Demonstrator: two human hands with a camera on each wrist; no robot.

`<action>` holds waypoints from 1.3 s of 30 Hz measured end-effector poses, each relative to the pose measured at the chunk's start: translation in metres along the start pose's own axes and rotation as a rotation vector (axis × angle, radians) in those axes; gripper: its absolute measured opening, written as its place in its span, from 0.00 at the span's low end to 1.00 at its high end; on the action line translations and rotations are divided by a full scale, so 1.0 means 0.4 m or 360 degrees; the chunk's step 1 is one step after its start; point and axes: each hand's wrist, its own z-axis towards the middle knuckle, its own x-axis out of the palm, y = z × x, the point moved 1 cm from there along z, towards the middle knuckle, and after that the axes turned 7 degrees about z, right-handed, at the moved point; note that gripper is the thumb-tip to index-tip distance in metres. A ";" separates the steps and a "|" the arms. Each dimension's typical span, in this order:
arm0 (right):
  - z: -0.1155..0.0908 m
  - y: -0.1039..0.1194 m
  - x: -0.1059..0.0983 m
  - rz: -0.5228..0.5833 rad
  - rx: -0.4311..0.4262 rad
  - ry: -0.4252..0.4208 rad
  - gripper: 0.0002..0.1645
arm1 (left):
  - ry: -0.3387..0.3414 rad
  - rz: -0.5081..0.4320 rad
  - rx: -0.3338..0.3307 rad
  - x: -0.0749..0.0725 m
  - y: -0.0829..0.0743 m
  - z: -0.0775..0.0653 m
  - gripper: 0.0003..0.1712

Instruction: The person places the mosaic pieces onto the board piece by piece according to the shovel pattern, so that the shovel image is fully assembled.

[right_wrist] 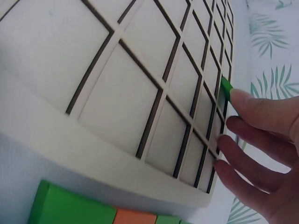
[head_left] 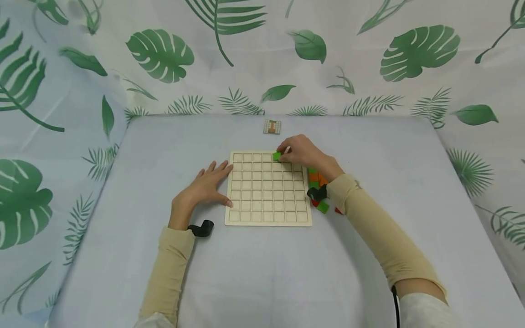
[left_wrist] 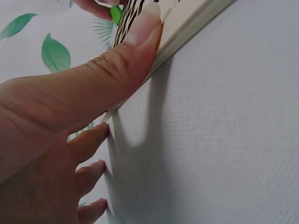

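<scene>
- Front approach to the square, pale wooden grid board [head_left: 268, 185]: free.
- Left edge: 1 bare left hand [head_left: 207, 184] in the way.
- Right side: beige-sleeved right forearm [head_left: 377, 228] above green, orange and red square tiles [head_left: 323, 207].

Just beyond the right fingers [head_left: 292, 140], a small card [head_left: 272, 126], marked with an orange-brown pattern, is laid on the pale desk [head_left: 262, 269] seen below them. Farther past them, and to either side, white cloth [head_left: 254, 54] is hung, printed with green leaves.
</scene>
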 end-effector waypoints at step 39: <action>0.021 0.018 0.016 -0.0099 -0.0030 0.0046 0.13 | -0.0006 -0.0042 -0.0001 -0.005 -0.008 -0.010 0.67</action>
